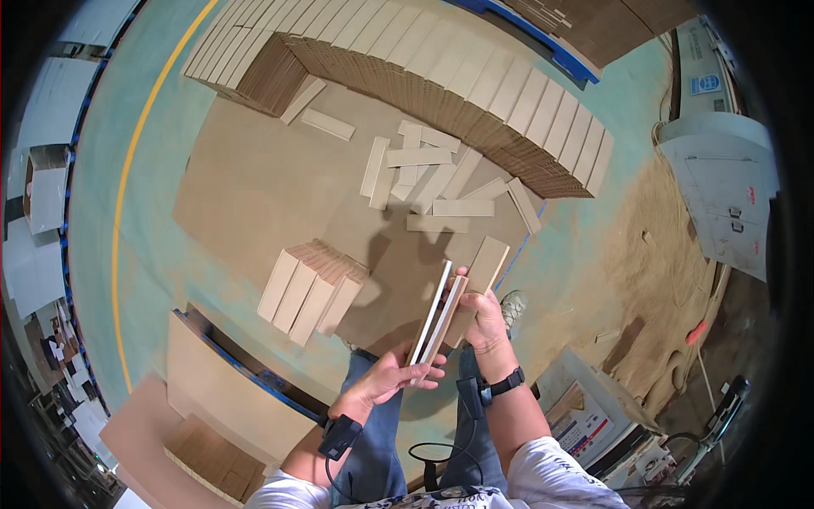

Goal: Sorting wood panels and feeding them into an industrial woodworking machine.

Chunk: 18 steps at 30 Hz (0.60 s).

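Light is bright & fairly even, approx. from overhead and behind; soft dark shadows fall fwd. onto the brown floor sheet [229, 174]. White edges of the held strips [430, 311] look very bright. Centre is sharp; the yellow floor line [116, 229] bends w/ fisheye distortion, the L rim is dim & soft, corners go black.

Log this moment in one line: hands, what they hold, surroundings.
left hand: gripping thin boards, lower end; right hand: gripping same boards, higher up; nearby: loose boards, small stack, long stacked row
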Available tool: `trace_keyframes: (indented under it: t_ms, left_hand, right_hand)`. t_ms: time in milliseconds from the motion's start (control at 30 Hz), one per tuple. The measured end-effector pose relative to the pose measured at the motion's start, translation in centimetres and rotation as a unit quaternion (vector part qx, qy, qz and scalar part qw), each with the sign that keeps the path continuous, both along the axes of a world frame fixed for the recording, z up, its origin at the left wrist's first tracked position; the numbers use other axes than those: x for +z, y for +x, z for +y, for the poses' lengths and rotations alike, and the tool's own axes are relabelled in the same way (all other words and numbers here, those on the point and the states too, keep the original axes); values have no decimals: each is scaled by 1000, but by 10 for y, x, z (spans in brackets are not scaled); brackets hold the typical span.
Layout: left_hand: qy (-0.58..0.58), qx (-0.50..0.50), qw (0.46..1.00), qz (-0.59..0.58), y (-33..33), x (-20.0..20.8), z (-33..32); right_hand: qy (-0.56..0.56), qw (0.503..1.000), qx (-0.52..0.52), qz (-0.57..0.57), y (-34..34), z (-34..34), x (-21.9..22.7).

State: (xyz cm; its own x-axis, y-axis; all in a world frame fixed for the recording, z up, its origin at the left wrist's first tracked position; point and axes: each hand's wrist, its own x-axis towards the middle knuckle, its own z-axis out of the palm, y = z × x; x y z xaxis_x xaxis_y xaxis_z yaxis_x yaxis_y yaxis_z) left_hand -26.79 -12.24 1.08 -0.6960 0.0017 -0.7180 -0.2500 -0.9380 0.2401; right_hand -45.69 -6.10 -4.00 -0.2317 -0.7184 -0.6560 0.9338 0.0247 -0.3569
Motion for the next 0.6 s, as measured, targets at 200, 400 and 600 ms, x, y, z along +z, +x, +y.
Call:
trace_keyframes:
  t_ms: [200,400,600]
  left_hand:
    - [-68,3,998,-17,15,-14,2]
    - [-74,87,987,-117,33,-17,6]
    - [208,248,946,-23,-6,-2,6]
  right_hand:
    - [38,999,9,23,9,-14,2]
    - [163,965,-134,154,4,-12,23]
    - [19,925,-120,359,51,2,36]
